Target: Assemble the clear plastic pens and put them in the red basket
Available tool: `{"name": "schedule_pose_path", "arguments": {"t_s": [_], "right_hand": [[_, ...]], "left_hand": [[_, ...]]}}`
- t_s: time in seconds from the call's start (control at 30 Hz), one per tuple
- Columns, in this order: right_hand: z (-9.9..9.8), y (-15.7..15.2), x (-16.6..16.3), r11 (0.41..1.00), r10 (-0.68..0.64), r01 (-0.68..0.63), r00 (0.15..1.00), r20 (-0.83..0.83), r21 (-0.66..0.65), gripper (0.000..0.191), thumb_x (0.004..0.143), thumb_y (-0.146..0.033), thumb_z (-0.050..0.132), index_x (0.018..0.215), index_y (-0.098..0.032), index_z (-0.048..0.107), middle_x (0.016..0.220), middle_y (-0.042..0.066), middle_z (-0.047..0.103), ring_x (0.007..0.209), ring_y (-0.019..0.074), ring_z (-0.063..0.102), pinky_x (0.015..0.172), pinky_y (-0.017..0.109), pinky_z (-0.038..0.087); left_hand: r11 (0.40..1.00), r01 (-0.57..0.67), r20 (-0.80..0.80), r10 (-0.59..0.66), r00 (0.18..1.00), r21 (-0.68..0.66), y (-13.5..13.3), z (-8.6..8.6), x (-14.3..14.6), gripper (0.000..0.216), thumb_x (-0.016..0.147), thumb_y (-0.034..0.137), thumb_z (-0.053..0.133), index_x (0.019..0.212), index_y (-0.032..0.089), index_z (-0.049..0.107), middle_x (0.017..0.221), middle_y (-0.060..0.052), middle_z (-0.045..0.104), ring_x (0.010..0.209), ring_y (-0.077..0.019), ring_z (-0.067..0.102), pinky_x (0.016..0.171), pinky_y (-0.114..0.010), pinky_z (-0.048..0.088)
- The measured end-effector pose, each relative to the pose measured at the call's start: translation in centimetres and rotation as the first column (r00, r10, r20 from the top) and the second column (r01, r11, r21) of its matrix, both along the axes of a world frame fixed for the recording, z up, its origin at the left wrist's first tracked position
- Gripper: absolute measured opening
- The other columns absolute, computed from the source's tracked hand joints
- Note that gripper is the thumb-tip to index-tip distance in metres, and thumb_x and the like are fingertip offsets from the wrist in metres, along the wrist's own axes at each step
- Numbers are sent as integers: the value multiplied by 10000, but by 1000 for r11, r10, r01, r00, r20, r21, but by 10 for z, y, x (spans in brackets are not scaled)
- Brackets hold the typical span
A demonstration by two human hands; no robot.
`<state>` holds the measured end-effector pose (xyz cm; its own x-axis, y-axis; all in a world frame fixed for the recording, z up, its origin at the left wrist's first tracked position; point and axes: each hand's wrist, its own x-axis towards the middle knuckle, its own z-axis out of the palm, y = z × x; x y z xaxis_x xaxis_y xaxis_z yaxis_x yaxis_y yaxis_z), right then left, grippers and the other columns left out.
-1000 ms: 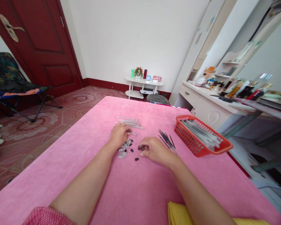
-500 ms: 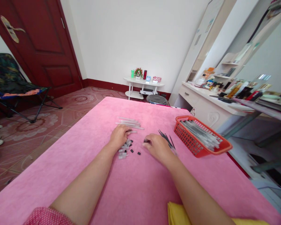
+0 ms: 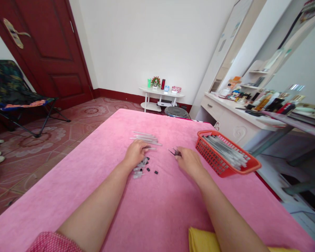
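Observation:
My left hand (image 3: 134, 154) rests curled on the pink tabletop (image 3: 152, 210), its fingers closed around a clear tube whose tip sticks out to the right. Just below it lies a small heap of clear caps and black plugs (image 3: 143, 167). My right hand (image 3: 189, 161) lies over the bundle of thin black rods (image 3: 172, 152) and pinches one of them; most of the bundle is hidden beneath it. A row of clear tubes (image 3: 145, 138) lies beyond my left hand.
A red plastic basket (image 3: 220, 164) filled with grey tubes stands at the right, near the table edge. A yellow cloth (image 3: 202, 241) shows at the near edge. Off to the right is a white dresser (image 3: 236, 119) crowded with bottles; a folding chair (image 3: 13, 94) stands left.
My right hand has moved right and away from the black plugs to the black rods and closed on one. My left hand has stayed in place.

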<state>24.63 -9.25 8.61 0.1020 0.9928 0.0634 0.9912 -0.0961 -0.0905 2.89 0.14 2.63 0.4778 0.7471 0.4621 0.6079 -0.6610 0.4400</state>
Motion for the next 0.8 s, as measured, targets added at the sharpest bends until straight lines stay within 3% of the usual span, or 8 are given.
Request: {"name": "schedule_pose_path", "arguments": {"t_s": [0.13,0.43,0.8], "right_hand": [[2,-3,-15,994,95,-93,995,-43,49,202,810,-222,489,901,-232,669,895,52,703,864,199,628,683,263,386],[1,-4,-20,994,104,-103,994,-23,48,205,805,-214,499,895,-218,684,918,68,701,901,206,616,733,269,382],[6,-4,-20,976,176,-175,984,2,127,214,801,-201,485,872,-222,686,894,57,691,857,198,600,697,272,365]], "left_hand": [[999,44,35,-44,998,18,-1,1,2,220,732,93,584,882,208,698,902,-53,677,910,-211,573,838,-353,435],[994,107,69,-108,992,15,-5,2,5,235,742,97,585,910,221,691,913,-53,659,925,-205,558,847,-354,431],[991,119,-5,-119,993,64,-9,7,4,218,749,96,572,890,211,690,875,-61,645,900,-207,547,810,-341,428]]}}
